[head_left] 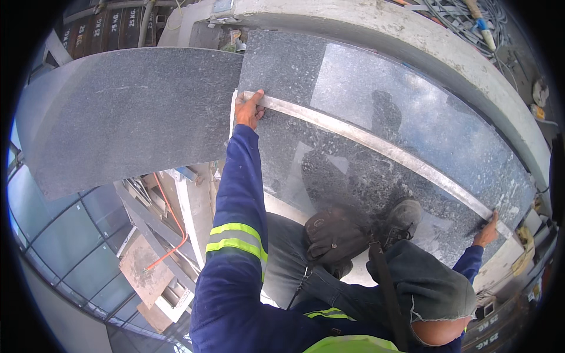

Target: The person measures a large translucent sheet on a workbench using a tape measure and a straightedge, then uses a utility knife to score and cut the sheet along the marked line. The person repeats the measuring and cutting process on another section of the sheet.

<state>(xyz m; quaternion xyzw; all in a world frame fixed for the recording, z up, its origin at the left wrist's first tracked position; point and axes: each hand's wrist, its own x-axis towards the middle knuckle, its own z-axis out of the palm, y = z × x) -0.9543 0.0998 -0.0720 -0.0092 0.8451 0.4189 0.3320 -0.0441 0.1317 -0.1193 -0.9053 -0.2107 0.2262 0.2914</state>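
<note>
A long, pale metal straightedge (368,139) lies across a dark grey speckled stone slab (282,62), running from upper left to lower right. My left hand (249,110) grips its left end near the slab's left edge, thumb on top. At the far right end my right hand (487,230) holds the bar with a finger along its upper face; the rest of that hand's fingers are partly hidden. White dust and spots cover the slab around my shoe (402,222).
Another grey slab (135,115) adjoins on the left. A curved concrete ledge (406,44) runs behind. Cables (456,23) lie at the upper right. Lower left, an orange rod (176,235) and boards (147,265) sit beside glass panels (65,235). A dark bag (332,235) hangs by my legs.
</note>
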